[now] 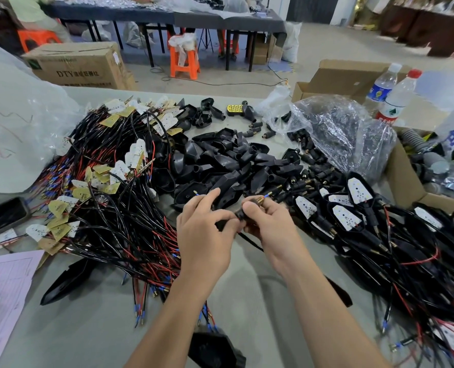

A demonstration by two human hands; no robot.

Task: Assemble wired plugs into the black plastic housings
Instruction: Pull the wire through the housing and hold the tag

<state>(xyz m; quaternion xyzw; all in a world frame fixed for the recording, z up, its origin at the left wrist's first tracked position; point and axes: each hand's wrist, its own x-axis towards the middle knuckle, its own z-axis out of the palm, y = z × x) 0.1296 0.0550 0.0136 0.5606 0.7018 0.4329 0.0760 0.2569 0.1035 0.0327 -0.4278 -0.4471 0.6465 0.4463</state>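
Just in front of the housing pile [220, 166], the left hand [207, 232] and right hand [269, 224] meet, fingers [250, 209] pinching one black plug [239, 215] between them. The plug should stay square, its wire [250, 241] fed straight, brass pins [260, 200] unbent.

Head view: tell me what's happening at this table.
A person holds a black wired plug between both hands, the left hand gripping one end, the right hand pinching its gold-tipped end. Empty housings are piled just behind, loose wired boards lie left, assembled units right.
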